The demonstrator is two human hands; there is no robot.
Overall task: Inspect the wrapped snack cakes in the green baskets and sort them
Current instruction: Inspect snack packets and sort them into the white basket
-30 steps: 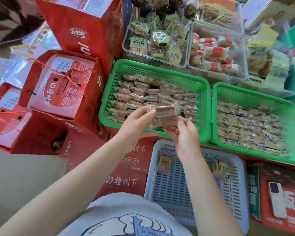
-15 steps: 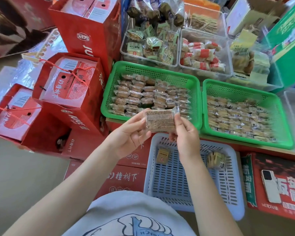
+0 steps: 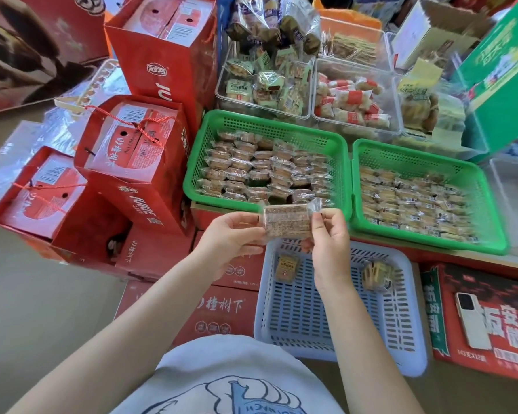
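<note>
Red cardboard cartons (image 3: 138, 162) surround two green plastic baskets (image 3: 349, 174). Left hand (image 3: 231, 237) and right hand (image 3: 329, 243) pinch one clear-wrapped brown snack cake (image 3: 286, 220) above the pale blue basket's far edge (image 3: 284, 245).

The tall red gift bag (image 3: 162, 55) carried a white oval logo above the sideways letters "JU", the tilted red bag (image 3: 138, 174) beside it read "JUNGLE", and the flat red carton (image 3: 222, 312) below showed "橙树下" in white, while smaller labels stayed too blurred to read.
</note>
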